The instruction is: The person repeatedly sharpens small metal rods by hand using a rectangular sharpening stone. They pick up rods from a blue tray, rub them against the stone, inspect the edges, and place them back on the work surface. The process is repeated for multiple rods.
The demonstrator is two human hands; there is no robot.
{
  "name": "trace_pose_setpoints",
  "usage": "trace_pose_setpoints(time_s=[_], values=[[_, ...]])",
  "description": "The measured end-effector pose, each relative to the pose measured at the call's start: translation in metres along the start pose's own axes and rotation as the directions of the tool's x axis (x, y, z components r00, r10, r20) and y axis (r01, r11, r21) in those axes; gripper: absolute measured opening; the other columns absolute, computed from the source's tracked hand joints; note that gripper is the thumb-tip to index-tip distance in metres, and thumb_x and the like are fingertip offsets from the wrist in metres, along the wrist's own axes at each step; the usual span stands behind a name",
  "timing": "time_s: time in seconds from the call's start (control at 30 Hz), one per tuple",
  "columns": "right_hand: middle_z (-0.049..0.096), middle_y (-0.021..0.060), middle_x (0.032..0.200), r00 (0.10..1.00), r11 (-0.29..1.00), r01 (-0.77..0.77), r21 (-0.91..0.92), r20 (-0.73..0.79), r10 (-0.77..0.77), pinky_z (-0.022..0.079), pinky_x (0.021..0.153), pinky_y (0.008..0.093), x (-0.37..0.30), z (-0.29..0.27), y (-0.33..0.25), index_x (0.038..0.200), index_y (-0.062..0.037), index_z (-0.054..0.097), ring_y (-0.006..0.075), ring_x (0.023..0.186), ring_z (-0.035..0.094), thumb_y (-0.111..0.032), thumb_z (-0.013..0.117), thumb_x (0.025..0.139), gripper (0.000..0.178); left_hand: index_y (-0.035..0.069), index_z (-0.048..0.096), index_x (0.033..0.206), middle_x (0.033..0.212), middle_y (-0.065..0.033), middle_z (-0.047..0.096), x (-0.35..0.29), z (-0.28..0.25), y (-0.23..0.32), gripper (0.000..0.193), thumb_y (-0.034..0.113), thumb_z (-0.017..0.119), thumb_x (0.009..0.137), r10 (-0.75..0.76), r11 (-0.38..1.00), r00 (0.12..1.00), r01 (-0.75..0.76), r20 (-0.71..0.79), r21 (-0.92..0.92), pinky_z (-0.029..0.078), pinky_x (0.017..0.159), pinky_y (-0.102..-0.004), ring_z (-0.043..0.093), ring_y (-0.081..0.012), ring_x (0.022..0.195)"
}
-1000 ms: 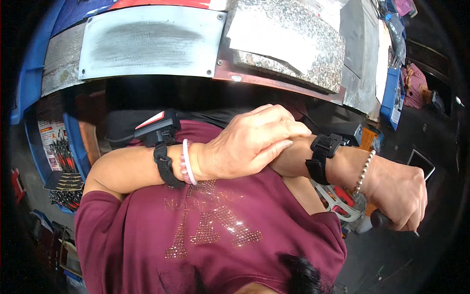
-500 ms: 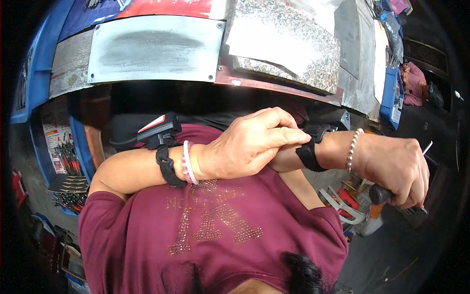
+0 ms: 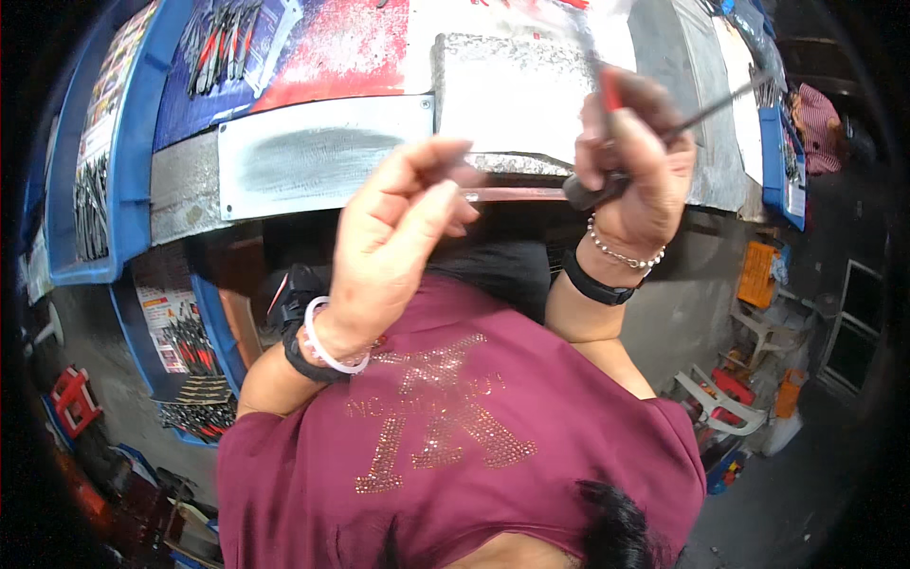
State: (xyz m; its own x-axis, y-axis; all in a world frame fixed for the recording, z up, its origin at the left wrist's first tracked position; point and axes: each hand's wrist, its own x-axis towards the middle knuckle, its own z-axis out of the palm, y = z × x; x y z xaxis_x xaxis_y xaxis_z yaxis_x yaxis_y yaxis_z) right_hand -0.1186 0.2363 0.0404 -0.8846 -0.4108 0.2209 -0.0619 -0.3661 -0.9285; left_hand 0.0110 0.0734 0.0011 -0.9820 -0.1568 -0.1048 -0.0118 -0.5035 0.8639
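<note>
My left hand point(image 3: 389, 242) is raised in front of my chest, near the front edge of the bench. Its fingers are loosely curled and apart, and I see nothing in them; the tips are blurred. My right hand point(image 3: 649, 166) is closed around a tool with a thick black handle point(image 3: 583, 194) and a thin dark rod point(image 3: 725, 104) pointing up to the right. Blur hides what sort of tool it is. A narrow red and grey piece point(image 3: 609, 90) shows by the right fingers, also smeared. Beyond the left hand lies a white plate point(image 3: 327, 142) with a dark smudged patch, screwed down.
A speckled stone block point(image 3: 512, 81) lies on the bench behind my hands. Red-and-black hand tools point(image 3: 223, 47) are piled at the back left. Blue bins point(image 3: 137, 123) with many tools stand at the left; another blue bin point(image 3: 796, 180) hangs at the right.
My left hand has let go of the right forearm and moved up and left. My right hand has swung from the far right to above the bench edge, still holding the tool. The view has shifted.
</note>
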Motion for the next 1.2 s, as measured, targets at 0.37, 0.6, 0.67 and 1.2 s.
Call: trace_pose_setpoints(time_s=[0.37, 0.6, 0.67, 1.2], values=[[0.068, 0.0057, 0.091, 0.919, 0.974, -0.008, -0.227, 0.382, 0.096, 0.049, 0.068, 0.0266, -0.029, 0.013, 0.022, 0.113, 0.0005, 0.067, 0.0114, 0.076, 0.061, -0.003, 0.066, 0.087, 0.027, -0.004, 0.058, 0.122, 0.093, -0.0069, 0.066, 0.005, -0.024, 0.026, 0.027, 0.013, 0.056, 0.101, -0.022, 1.0, 1.0, 0.021, -0.005, -0.02, 0.05, 0.072, -0.023, 0.062, -0.0109, 0.078], [0.064, 0.009, 0.075, 0.864, 0.834, 0.339, -0.435, 0.496, -0.093, 0.046, 0.056, 0.0317, -0.033, 0.005, 0.023, 0.105, -0.0009, 0.07, 0.0205, 0.061, 0.059, 0.002, 0.072, 0.077, 0.028, -0.001, 0.065, 0.105, 0.095, -0.0042, 0.066, 0.01, -0.025, 0.038, 0.012, 0.0, 0.064, 0.093, -0.123, 0.958, 0.987, 0.093, 0.098, 0.271, 0.05, 0.072, -0.0215, 0.062, -0.008, 0.079], [0.063, 0.0089, 0.074, 0.84, 0.813, 0.358, -0.46, 0.538, -0.066, 0.046, 0.055, 0.0333, -0.032, 0.002, 0.02, 0.103, -0.002, 0.071, 0.0223, 0.06, 0.059, 0.002, 0.073, 0.074, 0.029, -0.002, 0.067, 0.102, 0.095, -0.0048, 0.066, 0.013, -0.024, 0.044, 0.011, 0.001, 0.064, 0.092, -0.169, 0.905, 0.971, 0.085, 0.17, 0.416, 0.051, 0.073, -0.0238, 0.063, -0.0111, 0.08], [0.068, 0.0195, 0.087, 0.93, 0.859, 0.301, -0.415, -0.069, -0.36, 0.047, 0.056, 0.025, -0.005, -0.062, -0.026, 0.096, 0.0088, 0.066, 0.0152, 0.065, 0.06, -0.043, 0.027, 0.107, 0.066, 0.002, 0.065, 0.092, 0.083, -0.01, 0.062, 0.064, 0.006, 0.012, 0.01, -0.002, 0.069, 0.083, 0.522, 0.36, 0.817, -0.471, 0.245, 0.805, 0.045, 0.072, -0.036, 0.062, -0.0267, 0.078]])
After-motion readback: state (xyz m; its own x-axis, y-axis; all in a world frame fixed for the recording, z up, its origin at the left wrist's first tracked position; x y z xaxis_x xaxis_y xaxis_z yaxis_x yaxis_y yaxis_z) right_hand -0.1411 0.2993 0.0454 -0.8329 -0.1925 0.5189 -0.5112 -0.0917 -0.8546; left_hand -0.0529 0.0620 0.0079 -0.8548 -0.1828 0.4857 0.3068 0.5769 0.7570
